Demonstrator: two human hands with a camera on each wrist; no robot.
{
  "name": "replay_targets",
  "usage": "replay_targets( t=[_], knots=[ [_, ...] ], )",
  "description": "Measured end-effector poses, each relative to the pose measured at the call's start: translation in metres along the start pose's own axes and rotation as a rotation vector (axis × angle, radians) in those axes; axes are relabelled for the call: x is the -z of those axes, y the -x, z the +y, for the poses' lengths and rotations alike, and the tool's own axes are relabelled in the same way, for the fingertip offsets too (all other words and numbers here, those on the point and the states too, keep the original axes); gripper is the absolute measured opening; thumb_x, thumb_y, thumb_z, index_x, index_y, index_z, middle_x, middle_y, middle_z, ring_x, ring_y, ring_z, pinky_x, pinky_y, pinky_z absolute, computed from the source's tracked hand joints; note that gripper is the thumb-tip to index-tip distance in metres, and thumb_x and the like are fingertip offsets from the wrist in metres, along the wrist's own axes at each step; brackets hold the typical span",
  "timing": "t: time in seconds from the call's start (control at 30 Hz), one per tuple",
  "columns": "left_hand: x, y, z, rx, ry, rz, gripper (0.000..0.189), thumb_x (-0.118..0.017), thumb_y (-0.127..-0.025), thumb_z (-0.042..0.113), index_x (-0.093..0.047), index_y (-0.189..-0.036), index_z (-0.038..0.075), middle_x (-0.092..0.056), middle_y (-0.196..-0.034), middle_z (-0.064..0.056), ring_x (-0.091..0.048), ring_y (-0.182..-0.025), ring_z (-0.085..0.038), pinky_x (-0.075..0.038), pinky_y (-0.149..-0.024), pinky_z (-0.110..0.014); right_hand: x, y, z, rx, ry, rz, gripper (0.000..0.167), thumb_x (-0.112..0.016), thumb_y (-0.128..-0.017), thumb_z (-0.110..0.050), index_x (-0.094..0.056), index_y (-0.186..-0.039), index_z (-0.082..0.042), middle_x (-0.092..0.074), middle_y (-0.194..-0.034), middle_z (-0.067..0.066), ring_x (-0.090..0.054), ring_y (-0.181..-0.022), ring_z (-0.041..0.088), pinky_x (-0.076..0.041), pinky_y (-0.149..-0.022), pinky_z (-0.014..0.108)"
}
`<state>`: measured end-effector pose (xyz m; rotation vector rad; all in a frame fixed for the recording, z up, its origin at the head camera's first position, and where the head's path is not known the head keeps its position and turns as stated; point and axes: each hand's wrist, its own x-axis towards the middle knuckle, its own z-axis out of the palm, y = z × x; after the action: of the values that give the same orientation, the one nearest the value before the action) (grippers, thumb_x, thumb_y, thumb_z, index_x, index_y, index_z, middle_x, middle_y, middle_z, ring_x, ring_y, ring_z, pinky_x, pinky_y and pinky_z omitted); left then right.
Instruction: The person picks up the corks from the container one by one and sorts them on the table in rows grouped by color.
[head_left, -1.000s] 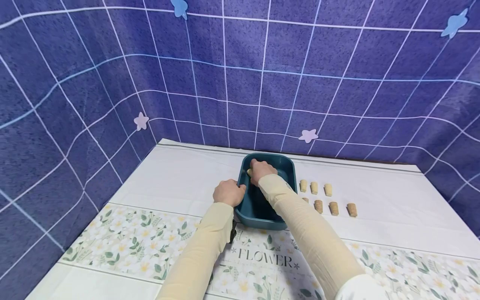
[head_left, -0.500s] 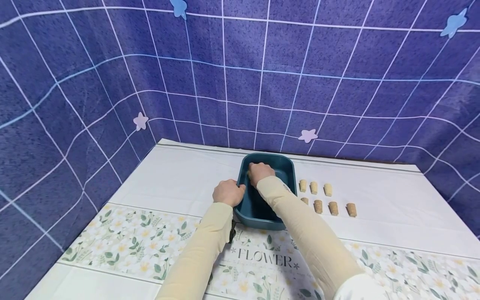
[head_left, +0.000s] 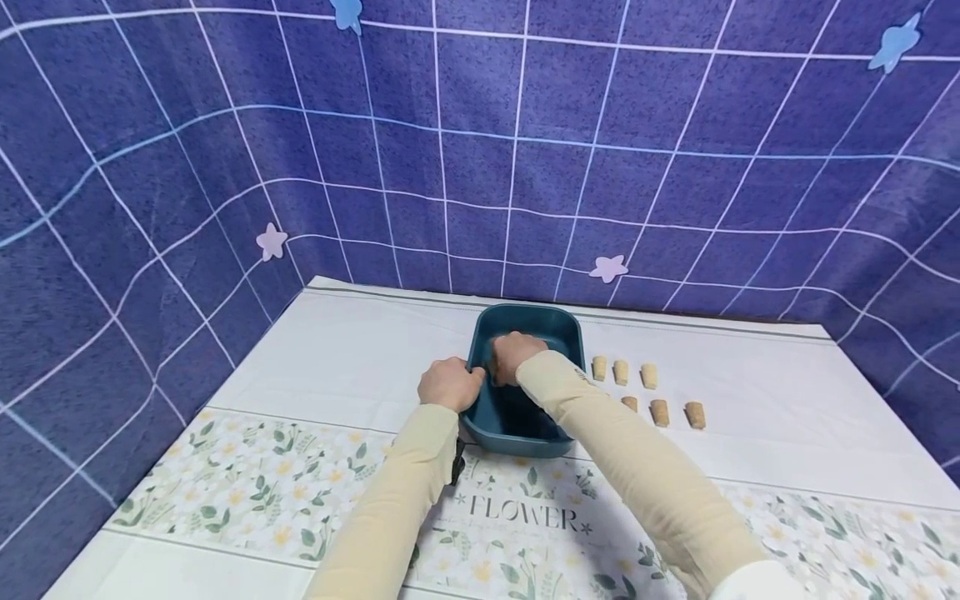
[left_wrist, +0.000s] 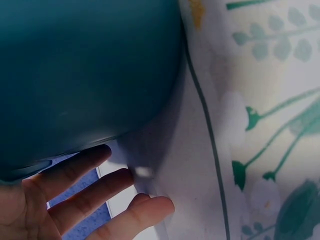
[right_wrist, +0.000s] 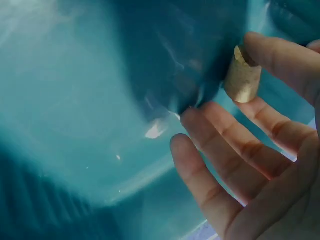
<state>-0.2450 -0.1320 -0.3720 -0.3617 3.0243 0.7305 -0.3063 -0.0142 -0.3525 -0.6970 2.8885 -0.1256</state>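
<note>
My right hand (head_left: 517, 357) reaches down inside a deep teal bin (head_left: 528, 312), near its left wall. In the right wrist view, its thumb and a finger pinch a small tan cork (right_wrist: 243, 77) by its ends, while the other fingers (right_wrist: 225, 160) spread loosely beside the teal surface. My left hand (head_left: 450, 383) holds the bin's left rim, thumb over the edge. The left wrist view shows that hand's fingers (left_wrist: 90, 197) outside the bin wall (left_wrist: 85, 85), and its thumb is hidden there.
Right of the bin, three pale corks (head_left: 621, 372) stand in a back row. In front of them are darker corks (head_left: 659, 412), one partly covered by the right sleeve (head_left: 637, 442). A flower-print cloth (head_left: 247, 483) covers the table. A purple grid curtain (head_left: 480, 167) rises behind.
My right hand has shifted slightly toward me inside the bin. The right sleeve now covers one darker cork seen before. The head view has turned a little; my left hand stays at the rim.
</note>
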Motion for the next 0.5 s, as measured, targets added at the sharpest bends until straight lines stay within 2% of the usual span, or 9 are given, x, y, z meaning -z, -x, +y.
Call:
replay_targets(
  t=[0.17, 0.37, 0.5],
  knots=[
    [0.0, 0.001, 0.0, -0.005, -0.005, 0.001, 0.039, -0.056, -0.102, 0.036, -0.075, -0.109, 0.003, -0.072, -0.108, -0.019, -0.068, -0.099, -0.035, -0.055, -0.084, -0.047, 0.009, 0.014, 0.005, 0.023, -0.017, -0.027, 0.019, -0.083, -0.087, -0.021, -0.073, -0.1, -0.011, -0.072, -0.099, 0.006, -0.068, -0.092, 0.024, -0.056, -0.082, 0.041],
    [-0.001, 0.001, 0.001, -0.018, -0.013, -0.006, 0.04, -0.053, -0.103, 0.035, -0.074, -0.116, 0.003, -0.072, -0.113, -0.019, -0.068, -0.103, -0.036, -0.055, -0.086, -0.048, 0.026, 0.028, 0.015, 0.033, -0.043, -0.018, 0.03, -0.083, -0.087, -0.025, -0.073, -0.111, -0.011, -0.07, -0.098, 0.006, -0.067, -0.094, 0.024, -0.055, -0.083, 0.04],
    [-0.001, 0.0, 0.001, -0.022, -0.012, -0.008, 0.041, -0.053, -0.103, 0.035, -0.073, -0.12, 0.003, -0.071, -0.115, -0.02, -0.068, -0.104, -0.038, -0.055, -0.087, -0.049, 0.038, 0.037, 0.025, 0.041, -0.071, -0.002, 0.032, -0.082, -0.089, -0.027, -0.07, -0.113, -0.01, -0.068, -0.097, 0.006, -0.065, -0.091, 0.023, -0.054, -0.084, 0.039]
  ],
)
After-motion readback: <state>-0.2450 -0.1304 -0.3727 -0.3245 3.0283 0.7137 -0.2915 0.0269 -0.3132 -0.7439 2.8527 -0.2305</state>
